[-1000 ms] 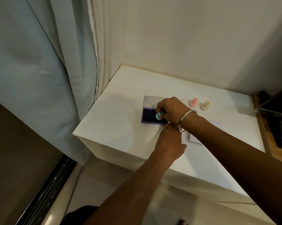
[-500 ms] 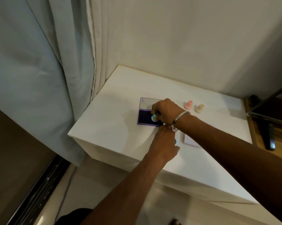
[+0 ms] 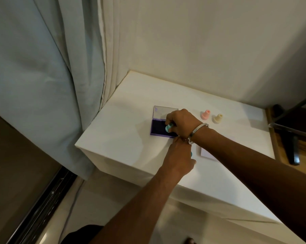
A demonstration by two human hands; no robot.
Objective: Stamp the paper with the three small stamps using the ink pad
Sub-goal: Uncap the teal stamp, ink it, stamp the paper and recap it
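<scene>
The right hand [image 3: 181, 123] reaches across the open ink pad [image 3: 159, 128] and pinches the teal stamp [image 3: 168, 128] in curled fingers, holding its face down on the dark inked half. The left hand [image 3: 177, 155] sits just nearer the camera than the pad, at its near right corner, with its fingers curled; something teal [image 3: 191, 154] peeks out at its thumb side, perhaps the stamp's cap, though whether it is gripped I cannot tell. The pink stamp [image 3: 205, 115] and the cream stamp [image 3: 218, 118] stand upright to the right of the pad, apart from it and just beside each other. The paper [image 3: 207, 153] lies to the right of the pad and nearer the camera, mostly hidden under the right forearm.

The likely troubles: the pad seems light and could slide or lift with the stamp if the left hand does not steady it. The stamp could take ink unevenly if tilted. The carry to the paper passes close under the wrist, and the forearm could drag the sheet or smear a wet mark
</scene>
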